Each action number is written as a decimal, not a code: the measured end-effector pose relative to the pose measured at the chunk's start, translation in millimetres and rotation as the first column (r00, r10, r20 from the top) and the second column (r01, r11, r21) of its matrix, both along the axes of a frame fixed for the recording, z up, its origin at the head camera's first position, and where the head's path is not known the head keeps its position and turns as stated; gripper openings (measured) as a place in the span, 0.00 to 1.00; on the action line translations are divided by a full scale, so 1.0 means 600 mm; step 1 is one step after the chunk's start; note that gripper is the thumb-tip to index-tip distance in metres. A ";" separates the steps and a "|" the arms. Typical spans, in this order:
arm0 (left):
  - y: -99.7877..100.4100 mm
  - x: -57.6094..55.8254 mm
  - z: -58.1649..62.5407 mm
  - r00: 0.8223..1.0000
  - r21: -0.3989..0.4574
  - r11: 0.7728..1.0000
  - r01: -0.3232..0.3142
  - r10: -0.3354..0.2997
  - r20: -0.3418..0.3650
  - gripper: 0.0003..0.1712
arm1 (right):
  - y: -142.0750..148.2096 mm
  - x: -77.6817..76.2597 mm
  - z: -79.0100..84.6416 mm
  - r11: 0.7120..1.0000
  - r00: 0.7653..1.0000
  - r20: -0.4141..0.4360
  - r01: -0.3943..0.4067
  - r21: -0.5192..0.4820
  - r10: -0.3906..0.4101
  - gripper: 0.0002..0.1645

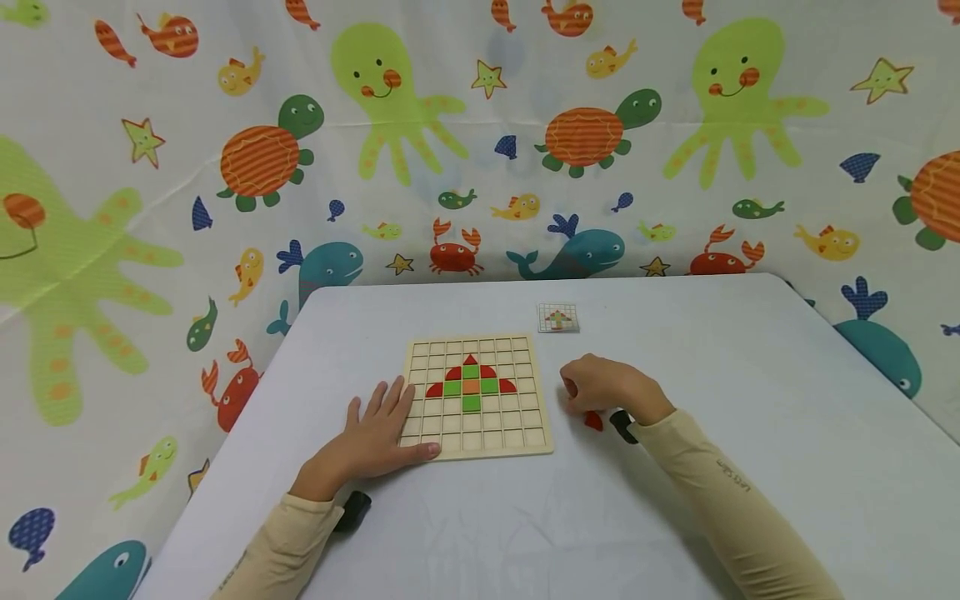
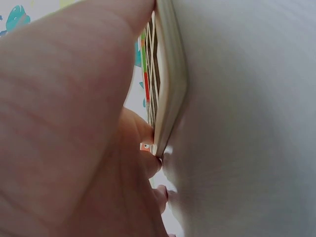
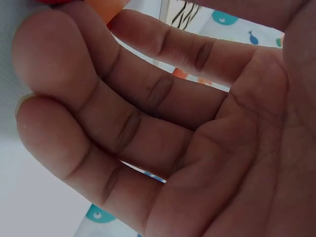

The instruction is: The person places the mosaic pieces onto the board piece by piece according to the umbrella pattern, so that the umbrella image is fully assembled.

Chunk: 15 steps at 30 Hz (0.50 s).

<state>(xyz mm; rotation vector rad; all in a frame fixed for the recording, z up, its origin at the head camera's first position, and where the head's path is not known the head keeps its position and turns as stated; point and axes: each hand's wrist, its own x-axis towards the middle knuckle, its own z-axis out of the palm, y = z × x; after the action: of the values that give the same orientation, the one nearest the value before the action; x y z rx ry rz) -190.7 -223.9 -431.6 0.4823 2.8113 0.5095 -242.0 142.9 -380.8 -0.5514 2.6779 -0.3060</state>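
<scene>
A square wooden grid board [image 1: 457, 434] lies flat on the table, with red, green and orange pieces set in its middle cells. My left hand [image 1: 382, 433] rests spread at the board's near left corner, thumb on the front rim and fingertips along the left side. Right of the board, my right hand [image 1: 603, 387] is curled low over the table. At its index fingertip an orange piece [image 3: 105, 9] shows, partly cut off by the frame. Red pieces [image 1: 593, 420] lie on the table below that hand.
A small pattern card [image 1: 558, 317] showing a similar figure on a grid lies beyond the board's far right corner. The white table [image 1: 712, 350] backs onto a curtain [image 1: 517, 100] printed with sea animals. Each wrist carries a dark device [image 1: 352, 510].
</scene>
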 end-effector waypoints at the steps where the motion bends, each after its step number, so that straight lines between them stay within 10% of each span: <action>1: 0.000 0.000 0.000 1.000 0.000 1.000 0.000 0.000 -0.001 0.68 | -0.001 0.000 0.000 1.000 1.000 -0.001 -0.001 0.001 0.001 0.11; 15: 0.000 -0.002 -0.003 1.000 -0.009 1.000 0.001 -0.001 -0.003 0.68 | -0.012 0.009 0.006 1.000 0.999 0.035 0.004 0.019 -0.005 0.08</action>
<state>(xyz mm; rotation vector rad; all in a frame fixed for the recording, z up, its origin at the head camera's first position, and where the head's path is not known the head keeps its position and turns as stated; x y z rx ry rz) -192.0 -224.2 -433.4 0.4824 2.8150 0.4966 -236.7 135.5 -377.0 -0.5297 2.6453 -0.2883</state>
